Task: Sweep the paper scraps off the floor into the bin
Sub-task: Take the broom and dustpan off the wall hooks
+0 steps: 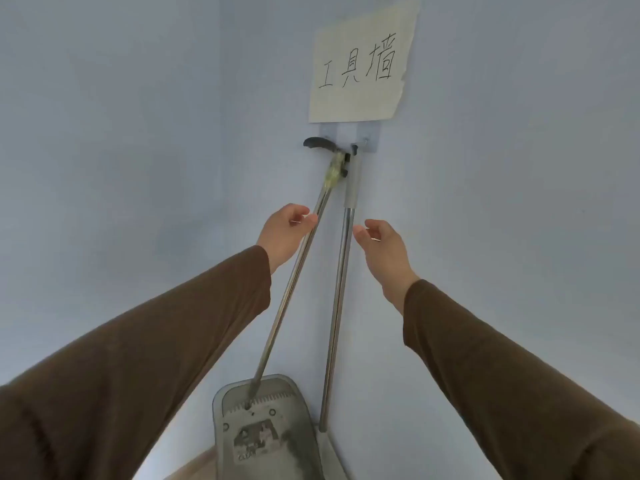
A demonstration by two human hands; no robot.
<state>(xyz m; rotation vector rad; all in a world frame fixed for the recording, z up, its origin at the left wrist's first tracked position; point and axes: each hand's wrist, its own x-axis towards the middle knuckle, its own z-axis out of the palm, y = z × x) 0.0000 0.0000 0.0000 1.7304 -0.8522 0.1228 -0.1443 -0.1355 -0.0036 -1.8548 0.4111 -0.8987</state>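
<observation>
Now your left hand [285, 230] curls around the dustpan pole [294, 271]; lift it off the hook [346, 147] (gently), while your spread right hand [381, 247] closes on the broom pole [341, 282].

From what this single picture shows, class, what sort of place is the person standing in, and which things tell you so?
Probably a cleaning-tool storage spot along an indoor wall. A handwritten paper sign hangs above a wall hook rack, from which a long-handled dustpan and a second metal-handled tool, likely the broom, hang.
</observation>
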